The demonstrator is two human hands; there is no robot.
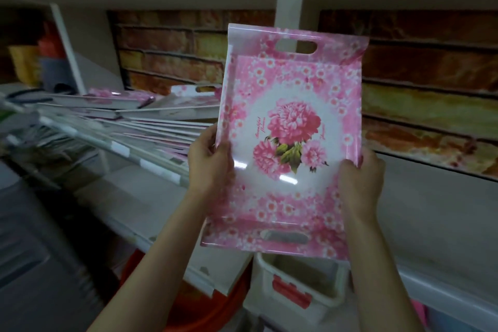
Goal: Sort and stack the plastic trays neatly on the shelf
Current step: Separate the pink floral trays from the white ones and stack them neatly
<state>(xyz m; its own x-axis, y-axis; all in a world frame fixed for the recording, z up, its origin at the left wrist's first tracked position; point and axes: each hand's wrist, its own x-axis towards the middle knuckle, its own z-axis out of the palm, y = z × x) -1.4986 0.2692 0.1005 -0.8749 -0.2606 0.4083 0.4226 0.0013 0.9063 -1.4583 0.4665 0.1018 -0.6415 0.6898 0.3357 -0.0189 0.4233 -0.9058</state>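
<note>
Pink tray (291, 140): one, floral print, held up on end in front of the shelf (420, 197), a handle slot at top and bottom.
Left hand (211, 162): clamped on the tray's left long edge, thumb on the printed face.
Right hand (361, 180): clamped on the right long edge, level with the left.
Room right of the grip: bare shelf board behind the tray and out to the right, brick-pattern wall behind it.
Room left of the grip: a slumped pile of trays (140, 116), overlapping and tilted; count cannot be told.
Below the grip: one white box (296, 283) with red latches, one orange tub (194, 304), both under the shelf edge.
</note>
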